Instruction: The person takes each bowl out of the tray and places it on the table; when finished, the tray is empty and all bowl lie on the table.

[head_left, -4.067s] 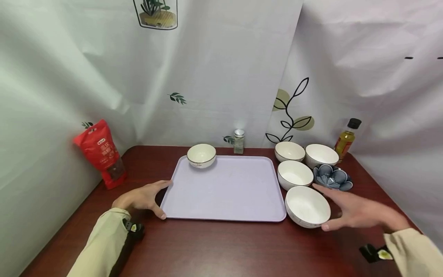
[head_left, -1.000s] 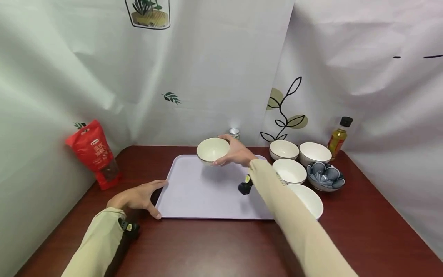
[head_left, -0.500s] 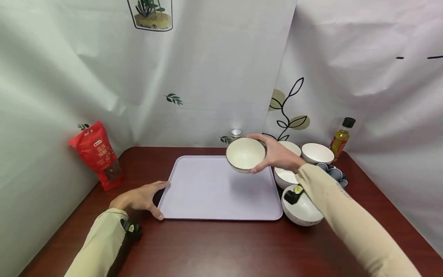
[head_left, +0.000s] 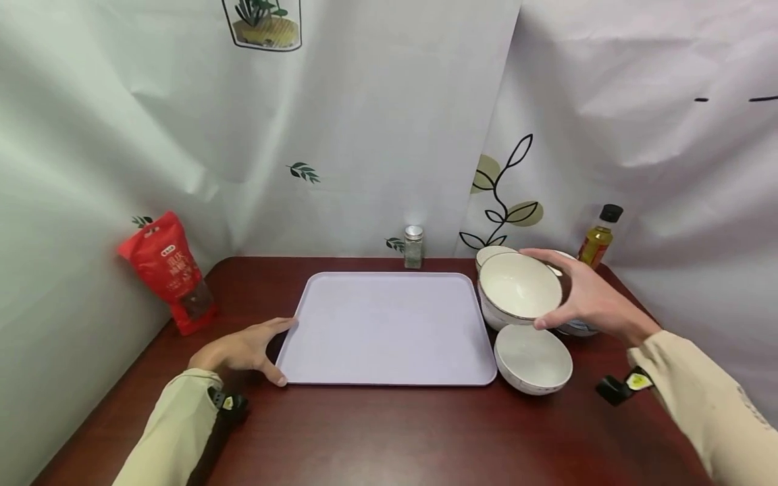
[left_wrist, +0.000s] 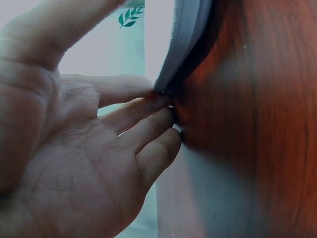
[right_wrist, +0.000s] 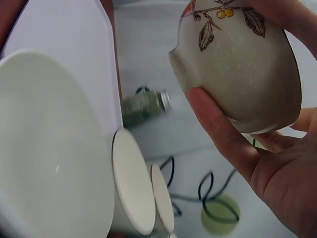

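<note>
A white bowl (head_left: 519, 287) with a dark rim is gripped by my right hand (head_left: 586, 300), fingers behind and thumb at the near side. In the right wrist view this bowl (right_wrist: 237, 69) shows painted leaves and yellow berries on its outside. It is held above the group of bowls right of the tray, hiding most of the middle bowl. Another white bowl (head_left: 533, 361) stands just in front. My left hand (head_left: 243, 347) touches the left edge of the pale lilac tray (head_left: 389, 331), thumb and fingers spread. In the left wrist view, its fingertips meet the tray edge (left_wrist: 190, 42).
A smaller bowl (head_left: 494, 253) peeks out behind the held one. A blue-patterned bowl (head_left: 577, 329) is mostly covered by my right hand. An oil bottle (head_left: 597, 239), a spice jar (head_left: 413, 248) and a red bag (head_left: 172, 270) stand along the back and left.
My right hand reached to the tray's back left, lifted the bowl there and carried it right, past the tray, over the other bowls. My left hand stayed at the tray's edge.
</note>
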`<state>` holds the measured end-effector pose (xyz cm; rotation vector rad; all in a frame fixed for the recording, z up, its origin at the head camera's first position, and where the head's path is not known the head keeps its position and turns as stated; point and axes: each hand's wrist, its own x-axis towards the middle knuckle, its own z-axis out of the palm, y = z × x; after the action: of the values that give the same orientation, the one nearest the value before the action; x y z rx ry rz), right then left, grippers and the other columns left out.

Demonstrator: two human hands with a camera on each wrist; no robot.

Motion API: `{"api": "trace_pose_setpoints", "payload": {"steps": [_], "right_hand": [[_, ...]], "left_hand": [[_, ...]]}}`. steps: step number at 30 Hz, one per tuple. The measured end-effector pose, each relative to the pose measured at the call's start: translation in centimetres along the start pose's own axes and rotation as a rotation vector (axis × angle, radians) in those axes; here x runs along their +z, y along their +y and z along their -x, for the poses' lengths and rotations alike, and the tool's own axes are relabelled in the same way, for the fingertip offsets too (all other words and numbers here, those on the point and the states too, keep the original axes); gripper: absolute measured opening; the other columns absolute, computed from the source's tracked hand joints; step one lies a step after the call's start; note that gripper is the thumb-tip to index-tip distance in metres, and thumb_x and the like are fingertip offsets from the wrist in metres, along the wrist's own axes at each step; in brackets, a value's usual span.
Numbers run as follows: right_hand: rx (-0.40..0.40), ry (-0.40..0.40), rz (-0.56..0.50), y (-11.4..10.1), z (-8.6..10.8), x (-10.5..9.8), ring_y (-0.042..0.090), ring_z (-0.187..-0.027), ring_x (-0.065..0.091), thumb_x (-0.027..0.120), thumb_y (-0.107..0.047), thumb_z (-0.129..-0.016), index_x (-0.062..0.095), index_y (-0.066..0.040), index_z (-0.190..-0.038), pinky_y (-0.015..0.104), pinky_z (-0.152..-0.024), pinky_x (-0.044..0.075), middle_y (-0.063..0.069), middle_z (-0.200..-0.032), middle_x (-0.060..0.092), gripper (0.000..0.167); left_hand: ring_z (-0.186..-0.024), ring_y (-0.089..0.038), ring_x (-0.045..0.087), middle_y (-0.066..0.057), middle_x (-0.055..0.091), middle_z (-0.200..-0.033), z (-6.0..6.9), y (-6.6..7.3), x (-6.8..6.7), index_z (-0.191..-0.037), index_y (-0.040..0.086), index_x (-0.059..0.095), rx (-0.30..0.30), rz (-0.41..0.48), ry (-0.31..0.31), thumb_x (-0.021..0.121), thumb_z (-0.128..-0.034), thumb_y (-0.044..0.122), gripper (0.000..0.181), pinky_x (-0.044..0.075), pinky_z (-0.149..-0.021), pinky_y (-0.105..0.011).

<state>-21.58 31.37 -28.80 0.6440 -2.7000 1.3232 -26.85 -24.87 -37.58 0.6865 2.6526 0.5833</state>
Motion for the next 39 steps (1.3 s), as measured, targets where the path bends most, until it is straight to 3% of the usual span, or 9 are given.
{"api": "trace_pose_setpoints", "payload": {"steps": [5,9,20,28,33,39], "right_hand": [[-0.021,0.041,0.018,1.8,2.5,-1.2,0.004,-0.107,0.059,0.090,0.000,-0.059,0.044,-0.015,-0.149,0.011,-0.085,0.048,-0.004,-0.129,0.061,0.102],[0.017,0.050,0.041,3.2,5.3,-2.4,0.002,-0.105,0.060,0.086,0.003,-0.060,0.042,-0.016,-0.151,0.011,-0.083,0.048,-0.005,-0.127,0.060,0.102],[0.034,0.028,0.148,7.6,11.4,-4.2,-0.003,-0.109,0.053,0.083,-0.002,-0.062,0.040,-0.013,-0.153,0.007,-0.084,0.038,-0.012,-0.133,0.058,0.101],[0.036,-0.008,0.104,10.7,13.0,-4.6,-0.002,-0.109,0.055,0.078,0.000,-0.067,0.037,-0.008,-0.154,0.009,-0.080,0.045,-0.013,-0.133,0.057,0.097],[0.036,-0.061,0.045,11.6,13.3,-4.2,-0.001,-0.110,0.058,0.077,0.002,-0.070,0.036,-0.007,-0.153,0.012,-0.080,0.050,-0.012,-0.133,0.058,0.093],[0.054,-0.061,0.020,12.4,13.5,-3.7,-0.002,-0.111,0.057,0.077,0.004,-0.069,0.037,-0.008,-0.152,0.011,-0.081,0.049,-0.014,-0.133,0.057,0.093]], "left_hand": [[-0.143,-0.049,0.035,-0.027,0.036,-0.156,0.1,-0.2,-0.2,-0.153,-0.001,0.035,0.015,-0.003,0.012,0.090,-0.0637,0.042,0.113,0.033,-0.114,-0.067],[-0.143,-0.049,0.035,-0.027,0.036,-0.156,-0.1,0.0,0.0,-0.153,-0.002,0.035,0.030,-0.002,-0.001,0.090,-0.0642,0.042,0.113,0.032,-0.115,-0.067],[-0.144,-0.049,0.032,-0.026,0.034,-0.158,-0.1,0.3,0.2,-0.154,0.001,0.033,-0.020,-0.001,-0.027,0.091,-0.0641,0.039,0.114,0.031,-0.115,-0.066],[-0.145,-0.048,0.032,-0.025,0.034,-0.158,-0.1,0.3,0.0,-0.154,0.000,0.034,-0.028,0.009,-0.021,0.092,-0.0629,0.039,0.115,0.031,-0.116,-0.066],[-0.145,-0.048,0.032,-0.024,0.033,-0.159,-0.1,0.4,0.0,-0.155,0.000,0.033,-0.038,0.014,-0.024,0.093,-0.0620,0.040,0.117,0.031,-0.116,-0.067],[-0.146,-0.048,0.031,-0.024,0.032,-0.159,0.0,0.7,-0.2,-0.155,0.001,0.033,-0.043,0.017,-0.024,0.093,-0.0620,0.038,0.116,0.030,-0.116,-0.067]]}}
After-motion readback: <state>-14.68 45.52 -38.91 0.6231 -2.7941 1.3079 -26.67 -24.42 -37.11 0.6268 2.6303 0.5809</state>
